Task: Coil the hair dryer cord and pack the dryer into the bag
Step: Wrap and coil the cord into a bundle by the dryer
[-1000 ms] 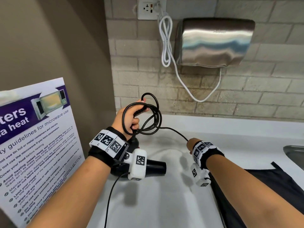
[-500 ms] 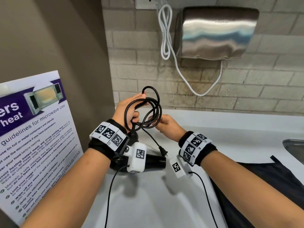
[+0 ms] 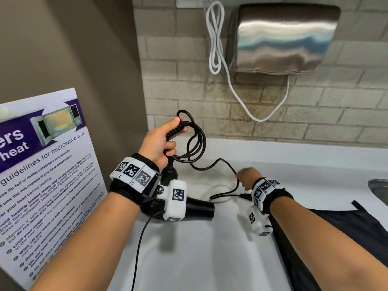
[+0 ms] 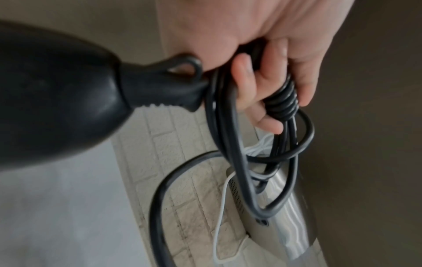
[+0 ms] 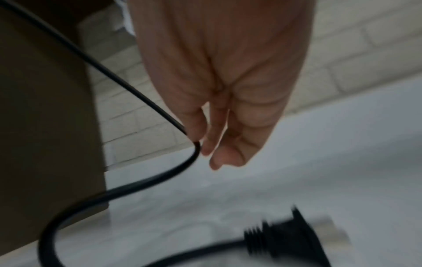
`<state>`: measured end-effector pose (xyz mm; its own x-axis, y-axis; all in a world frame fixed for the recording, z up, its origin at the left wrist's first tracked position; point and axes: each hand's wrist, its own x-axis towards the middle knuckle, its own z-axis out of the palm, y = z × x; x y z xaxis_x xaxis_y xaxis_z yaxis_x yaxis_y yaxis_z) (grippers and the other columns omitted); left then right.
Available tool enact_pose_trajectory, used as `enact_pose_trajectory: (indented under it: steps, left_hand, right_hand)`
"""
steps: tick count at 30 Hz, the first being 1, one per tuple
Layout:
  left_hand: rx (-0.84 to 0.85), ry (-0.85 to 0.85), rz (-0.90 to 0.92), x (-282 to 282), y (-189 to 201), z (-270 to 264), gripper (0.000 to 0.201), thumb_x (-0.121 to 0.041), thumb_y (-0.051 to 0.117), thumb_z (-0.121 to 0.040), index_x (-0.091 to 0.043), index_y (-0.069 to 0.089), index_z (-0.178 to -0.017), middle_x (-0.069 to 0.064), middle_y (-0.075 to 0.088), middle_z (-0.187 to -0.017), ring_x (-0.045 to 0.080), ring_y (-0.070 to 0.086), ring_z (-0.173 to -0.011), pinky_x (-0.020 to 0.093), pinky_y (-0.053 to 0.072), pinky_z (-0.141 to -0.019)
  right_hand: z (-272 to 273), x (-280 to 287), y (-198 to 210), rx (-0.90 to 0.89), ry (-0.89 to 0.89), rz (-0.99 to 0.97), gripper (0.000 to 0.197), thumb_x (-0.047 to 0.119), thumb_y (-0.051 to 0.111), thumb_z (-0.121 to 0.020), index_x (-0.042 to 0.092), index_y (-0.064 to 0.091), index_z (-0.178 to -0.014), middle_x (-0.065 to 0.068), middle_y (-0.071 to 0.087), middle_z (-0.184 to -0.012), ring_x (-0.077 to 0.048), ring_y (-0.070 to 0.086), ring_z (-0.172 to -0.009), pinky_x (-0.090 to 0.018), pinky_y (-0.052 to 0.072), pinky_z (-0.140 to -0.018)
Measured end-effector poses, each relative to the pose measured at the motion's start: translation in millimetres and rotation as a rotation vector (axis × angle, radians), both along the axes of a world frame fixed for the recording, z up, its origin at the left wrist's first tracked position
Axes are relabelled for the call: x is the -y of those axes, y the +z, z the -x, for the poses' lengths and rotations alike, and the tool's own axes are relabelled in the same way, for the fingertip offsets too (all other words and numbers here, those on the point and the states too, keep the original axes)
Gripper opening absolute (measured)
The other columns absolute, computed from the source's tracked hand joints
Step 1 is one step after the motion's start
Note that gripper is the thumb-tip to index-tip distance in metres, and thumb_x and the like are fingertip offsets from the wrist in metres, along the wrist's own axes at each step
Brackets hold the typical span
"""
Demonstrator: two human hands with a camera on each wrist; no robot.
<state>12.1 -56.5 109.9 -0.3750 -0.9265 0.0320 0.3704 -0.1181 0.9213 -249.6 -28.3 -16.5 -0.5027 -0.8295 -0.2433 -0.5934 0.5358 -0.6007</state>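
The left hand (image 3: pixel 159 141) is raised over the far left of the white counter (image 3: pixel 210 248), its fingers curled round several loops of the black cord (image 3: pixel 197 143). The left wrist view shows the fingers (image 4: pixel 255 86) wrapped round the bundled loops and the ribbed strain relief, with the hair dryer (image 3: pixel 197 208) hanging from that hand by its handle. In the head view the dryer's black barrel sits low beside the left wrist, its nozzle pointing right, just above or on the counter; which of the two cannot be told.

From the coil a loose length of cord runs right and down to the right hand (image 3: pixel 246 177), which is held low over the counter, near the middle. The right wrist view shows its fingertips (image 5: pixel 194 130) pinching the cord where it bends sharply; below them the cord curves back to the plug (image 5: pixel 280 240), which lies blurred on the counter near that hand.

The black bag (image 3: pixel 336 238) lies flat on the near right of the counter, under the right forearm. On the far brick wall hangs a steel hand dryer (image 3: pixel 281 38) with a white cable (image 3: pixel 214 38) looped beside it. A microwave guidelines poster (image 3: pixel 42 175) leans at the left, and a sink edge (image 3: pixel 378 187) shows at the far right
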Motion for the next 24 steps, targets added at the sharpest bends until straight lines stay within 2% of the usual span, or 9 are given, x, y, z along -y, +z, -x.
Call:
enact_pose_trajectory:
  steps: [2,4,7,9,13,15,18,21,24]
  left_hand:
    - [0.058,0.045,0.064,-3.8,0.4,5.2,0.016,-0.025,0.056,-0.089,-0.018,0.066,-0.101,-0.002,0.068,-0.075,0.001,0.019,-0.033,0.014,0.012,-0.036]
    - [0.095,0.08,0.119,-6.1,0.3,9.4,0.024,-0.021,0.059,-0.088,-0.013,0.065,-0.11,0.002,0.067,-0.077,0.002,0.019,-0.034,0.014,0.012,-0.036]
    - [0.167,0.095,0.217,-8.7,-1.3,13.4,0.025,-0.016,0.06,-0.088,-0.009,0.065,-0.112,0.006,0.066,-0.077,0.002,0.019,-0.032,0.012,0.012,-0.035]
    - [0.204,0.098,0.274,-11.4,-1.2,15.1,0.024,-0.013,0.06,-0.088,-0.01,0.066,-0.111,0.005,0.065,-0.074,0.002,0.02,-0.03,0.011,0.013,-0.034]
    - [0.24,0.087,0.314,-14.0,-0.2,15.5,0.024,-0.014,0.06,-0.088,-0.014,0.065,-0.112,0.004,0.066,-0.074,0.002,0.021,-0.031,0.011,0.015,-0.034]
    - [0.254,0.083,0.293,-13.2,0.5,14.9,0.023,-0.016,0.06,-0.088,-0.012,0.066,-0.11,0.0,0.067,-0.071,0.003,0.021,-0.033,0.013,0.014,-0.036]
    - [0.224,0.043,0.221,-10.5,3.0,11.9,0.019,-0.022,0.058,-0.089,-0.009,0.069,-0.099,-0.008,0.067,-0.063,0.003,0.019,-0.034,0.014,0.013,-0.038]
    - [0.191,0.001,0.172,-11.1,4.6,9.6,0.019,-0.029,0.053,-0.092,-0.017,0.067,-0.088,-0.007,0.06,-0.065,0.001,0.018,-0.033,0.014,0.014,-0.036]
    - [0.213,0.007,0.161,-12.8,5.5,8.3,0.015,-0.03,0.057,-0.089,-0.018,0.067,-0.088,-0.004,0.055,-0.069,0.001,0.019,-0.033,0.014,0.015,-0.036]
  right_hand:
    - [-11.4,1.5,15.8,-0.078,0.02,0.231,0.028,0.009,0.046,-0.092,0.003,0.06,-0.116,-0.015,0.063,-0.108,-0.025,0.058,-0.093,-0.029,0.046,-0.075]
    - [-30.4,-0.7,44.8,-0.049,0.013,0.583,0.026,0.006,0.045,-0.093,0.002,0.061,-0.112,-0.015,0.063,-0.117,-0.024,0.058,-0.109,-0.02,0.039,-0.086]
    - [-67.9,-12.9,93.7,0.155,0.164,0.96,0.025,0.01,0.041,-0.097,0.003,0.06,-0.111,-0.005,0.064,-0.097,0.009,0.059,-0.085,-0.011,0.04,-0.073]
    - [-91.3,-18.9,116.6,0.226,0.291,1.025,0.026,0.012,0.039,-0.098,0.003,0.061,-0.108,0.005,0.06,-0.084,0.015,0.054,-0.066,-0.007,0.04,-0.061]
    - [-112.4,-19.4,131.3,0.348,0.326,1.068,0.023,0.009,0.05,-0.093,0.012,0.058,-0.072,0.008,0.055,-0.06,0.005,0.049,-0.049,-0.01,0.039,-0.054]
    - [-116.0,-18.2,129.2,0.426,0.366,1.053,0.024,0.003,0.056,-0.088,0.016,0.055,-0.068,0.008,0.059,-0.057,0.002,0.054,-0.053,-0.014,0.045,-0.059]
    - [-121.7,-18.3,122.3,0.497,0.465,1.056,0.021,0.003,0.064,-0.08,0.014,0.052,-0.066,-0.006,0.058,-0.063,-0.02,0.056,-0.067,-0.031,0.047,-0.07]
    - [-125.2,-18.4,116.3,0.327,0.495,1.056,0.034,-0.001,0.067,-0.078,0.021,0.047,-0.061,0.003,0.045,-0.066,0.004,0.042,-0.057,-0.011,0.035,-0.062]
    - [-122.6,-17.9,114.5,0.141,0.473,1.095,0.037,0.004,0.072,-0.074,0.025,0.043,-0.066,0.007,0.035,-0.073,0.005,0.039,-0.059,-0.009,0.033,-0.059]
